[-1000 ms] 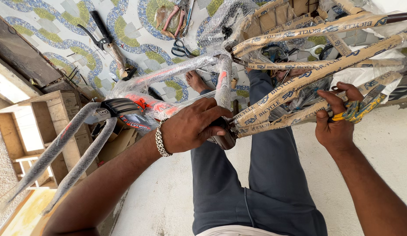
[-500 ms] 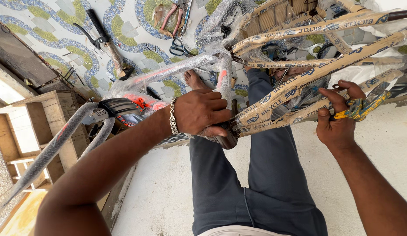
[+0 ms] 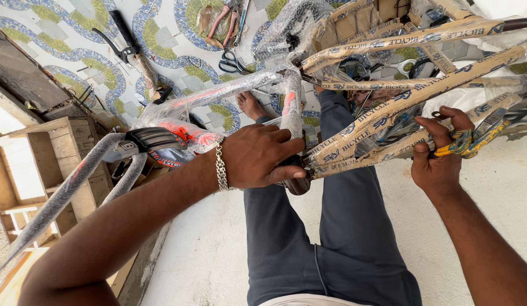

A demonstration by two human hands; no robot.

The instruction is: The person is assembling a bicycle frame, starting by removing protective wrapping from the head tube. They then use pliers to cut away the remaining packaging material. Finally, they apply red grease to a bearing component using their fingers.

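Bike frame [image 3: 388, 113], wrapped in paper and bubble wrap, lies across the lap above the patterned floor [image 3: 65, 51]. Left hand [image 3: 257, 156], fingers curled tight round the tube junction, looks to be steadying it. Right hand [image 3: 442, 156], fingers pinching yellow-handled pliers [image 3: 473, 139] at the rear stays. Scissors [image 3: 232, 62] and hammer [image 3: 130, 54] on the floor, near the bare foot [image 3: 253, 105].

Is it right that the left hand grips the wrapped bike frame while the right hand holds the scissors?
Not quite. The left hand does grip the wrapped bike frame, but the right hand holds yellow-handled pliers, not the scissors. The scissors lie untouched on the patterned floor, as the head view shows.
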